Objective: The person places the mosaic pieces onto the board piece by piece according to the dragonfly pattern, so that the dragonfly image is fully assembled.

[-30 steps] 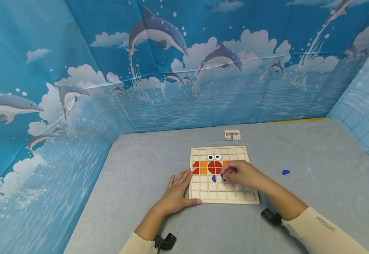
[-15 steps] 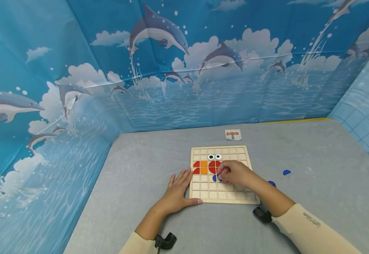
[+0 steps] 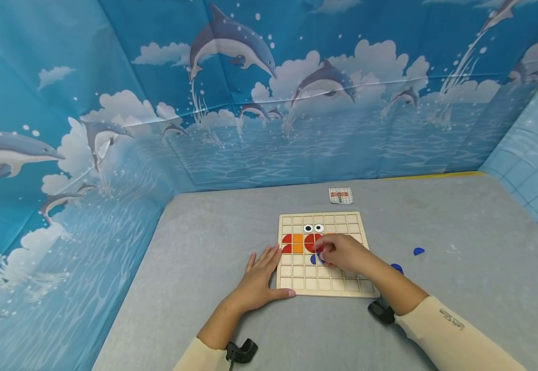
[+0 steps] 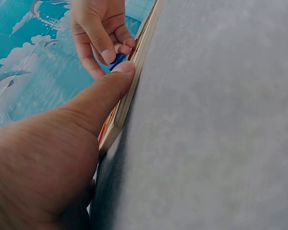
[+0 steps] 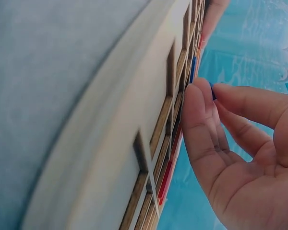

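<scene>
A wooden grid board lies on the grey table. My left hand rests at its left side, fingers spread along the edge and thumb at the near left corner. Over the middle of the board, my right hand pinches a small blue piece between thumb and fingertips. Right beside it, another blue piece sits in a cell. Above that are red quarter pieces forming a circle and two eye pieces. Orange squares and red pieces fill cells at the left.
Behind the board lies a small pattern card. To the right, a blue half-round piece lies on the table, and another blue piece is partly hidden by the right forearm. A dolphin-print curtain hangs behind the table.
My right hand has moved a little left with the blue piece, up against the seated blue piece. A blue piece beside the right forearm has come into view. My left hand has stayed put.
</scene>
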`<state>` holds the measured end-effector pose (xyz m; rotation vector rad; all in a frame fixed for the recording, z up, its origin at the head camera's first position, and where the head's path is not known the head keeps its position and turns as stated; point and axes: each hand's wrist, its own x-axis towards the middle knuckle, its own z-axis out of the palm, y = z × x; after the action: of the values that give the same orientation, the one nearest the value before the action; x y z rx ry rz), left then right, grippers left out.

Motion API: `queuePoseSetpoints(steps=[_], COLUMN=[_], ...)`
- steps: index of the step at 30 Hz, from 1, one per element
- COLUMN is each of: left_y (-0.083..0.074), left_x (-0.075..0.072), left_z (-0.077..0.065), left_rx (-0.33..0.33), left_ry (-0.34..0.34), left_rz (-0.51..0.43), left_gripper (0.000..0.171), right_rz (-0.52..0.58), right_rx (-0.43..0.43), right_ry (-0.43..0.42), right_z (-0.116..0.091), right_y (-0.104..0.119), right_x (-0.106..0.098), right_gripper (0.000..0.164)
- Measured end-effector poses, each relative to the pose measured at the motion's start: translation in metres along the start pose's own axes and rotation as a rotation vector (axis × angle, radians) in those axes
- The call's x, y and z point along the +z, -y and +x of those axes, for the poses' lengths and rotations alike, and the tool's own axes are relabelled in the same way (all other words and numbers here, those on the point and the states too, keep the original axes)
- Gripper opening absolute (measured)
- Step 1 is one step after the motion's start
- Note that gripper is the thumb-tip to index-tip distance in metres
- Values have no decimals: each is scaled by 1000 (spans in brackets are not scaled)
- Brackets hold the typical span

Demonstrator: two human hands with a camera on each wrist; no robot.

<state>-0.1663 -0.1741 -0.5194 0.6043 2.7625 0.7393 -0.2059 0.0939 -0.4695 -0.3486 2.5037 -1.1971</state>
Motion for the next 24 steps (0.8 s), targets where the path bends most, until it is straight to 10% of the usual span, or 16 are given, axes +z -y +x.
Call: queuePoseSetpoints(steps=[24], left_y=[-3], left_x=[-3], left_z=[-1], left_rx=[3], left_ry=[2], left_rz=[-17], left_gripper=[109], right_rz=[-127], right_rx=[-49], right_ry=[-51], right_z=[3], right_y=[0], right_x=[4], right_gripper=[9])
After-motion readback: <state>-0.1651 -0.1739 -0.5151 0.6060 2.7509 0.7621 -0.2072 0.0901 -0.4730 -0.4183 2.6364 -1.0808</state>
